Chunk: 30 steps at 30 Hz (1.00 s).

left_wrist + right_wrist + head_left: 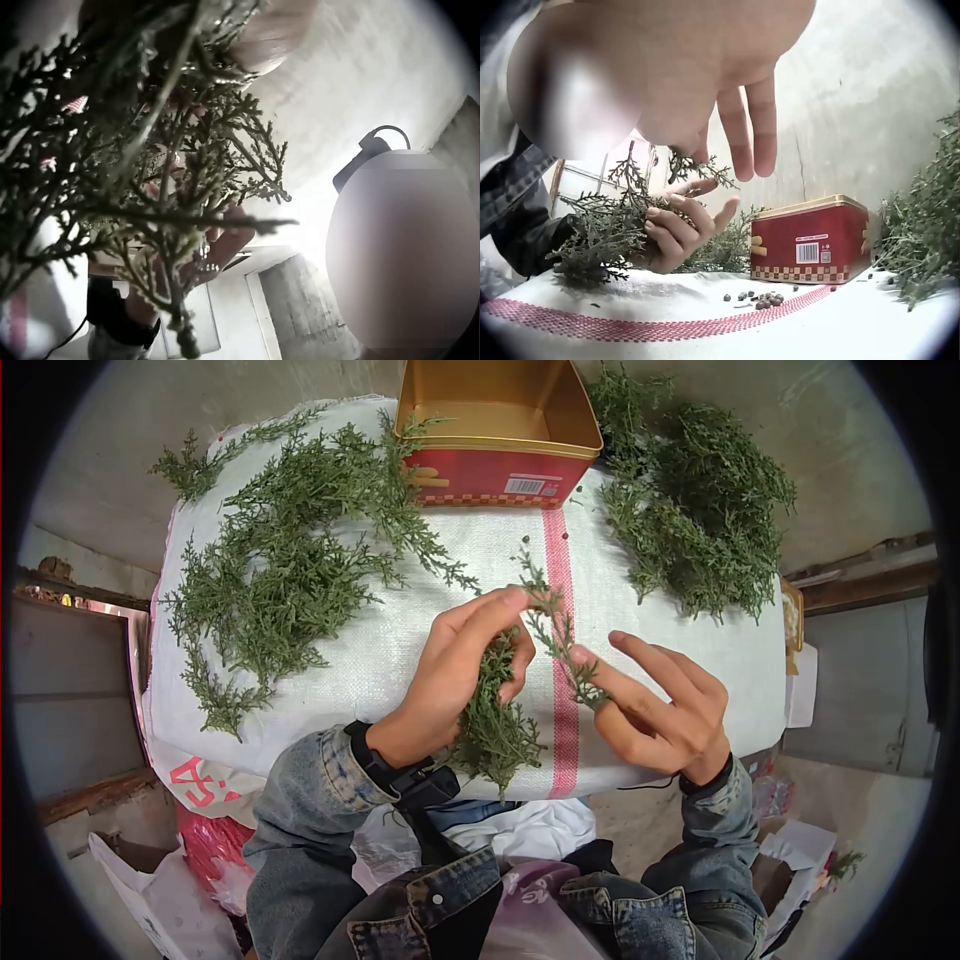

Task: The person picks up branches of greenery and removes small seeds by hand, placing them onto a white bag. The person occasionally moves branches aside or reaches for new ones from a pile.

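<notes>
My left hand [455, 665] grips a bunch of green cypress-like sprigs [497, 735], which hangs below the palm. Its thumb and forefinger meet at the upper part of a thin sprig [560, 635]. My right hand [672, 712] pinches the lower part of that sprig between thumb and forefinger, while its other fingers stretch out apart. In the right wrist view the left hand [676, 231] shows under the right hand [697, 67], with foliage [604, 232] about it. Dark foliage [172, 187] hides most of the left hand in the left wrist view.
A red tin box [490, 475] with gold inside stands at the back of the white woven sack [480, 550]. Larger heaps of sprigs lie left [290, 550] and right [705, 500]. Several small round berries [769, 300] lie on the sack before the tin.
</notes>
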{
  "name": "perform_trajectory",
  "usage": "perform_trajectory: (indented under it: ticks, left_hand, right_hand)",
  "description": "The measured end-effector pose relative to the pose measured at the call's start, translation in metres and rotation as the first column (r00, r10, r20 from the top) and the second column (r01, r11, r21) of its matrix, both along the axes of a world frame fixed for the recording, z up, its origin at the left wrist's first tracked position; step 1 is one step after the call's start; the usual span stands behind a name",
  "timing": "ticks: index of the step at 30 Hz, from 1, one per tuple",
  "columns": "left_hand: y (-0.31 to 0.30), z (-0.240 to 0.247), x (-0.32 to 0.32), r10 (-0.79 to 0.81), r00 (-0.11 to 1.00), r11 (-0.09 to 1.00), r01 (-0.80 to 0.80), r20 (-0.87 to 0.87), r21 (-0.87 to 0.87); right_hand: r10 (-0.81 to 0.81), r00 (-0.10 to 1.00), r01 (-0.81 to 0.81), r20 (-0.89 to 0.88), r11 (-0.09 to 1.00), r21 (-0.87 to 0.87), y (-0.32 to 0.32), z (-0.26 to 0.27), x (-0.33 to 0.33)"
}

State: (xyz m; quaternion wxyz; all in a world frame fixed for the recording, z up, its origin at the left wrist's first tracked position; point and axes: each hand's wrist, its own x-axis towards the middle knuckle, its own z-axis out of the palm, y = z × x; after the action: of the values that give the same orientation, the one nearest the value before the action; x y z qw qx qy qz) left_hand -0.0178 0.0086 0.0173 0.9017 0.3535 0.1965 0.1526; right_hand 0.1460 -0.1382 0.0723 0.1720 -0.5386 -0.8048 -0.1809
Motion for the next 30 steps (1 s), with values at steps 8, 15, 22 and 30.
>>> perform_trajectory:
  ticks: [8, 15, 22, 30]
  left_hand:
    - [-0.003, 0.002, 0.004, 0.041, 0.992, 0.984, -0.02, -0.118, 0.177]
    - [-0.003, 0.0, 0.006, 0.105, 0.983, 0.977, -0.074, -0.15, 0.198]
    - [-0.005, 0.003, 0.009, -0.1, 0.962, 0.974, 0.147, -0.256, 0.173]
    - [-0.006, -0.006, 0.011, -0.066, 0.968, 0.963, 0.125, -0.24, 0.241]
  right_hand:
    - [0.006, 1.0, -0.003, 0.028, 0.995, -0.1, -0.009, -0.004, -0.006]
    - [-0.04, 0.641, -0.408, -0.767, 0.828, -0.384, -0.01, -0.001, 0.015]
    - [-0.43, 0.694, 0.134, -0.577, 0.865, -0.484, 0.054, -0.022, 0.045]
    - [-0.395, 0.796, 0.243, -0.459, 0.902, -0.356, 0.093, -0.054, 0.054]
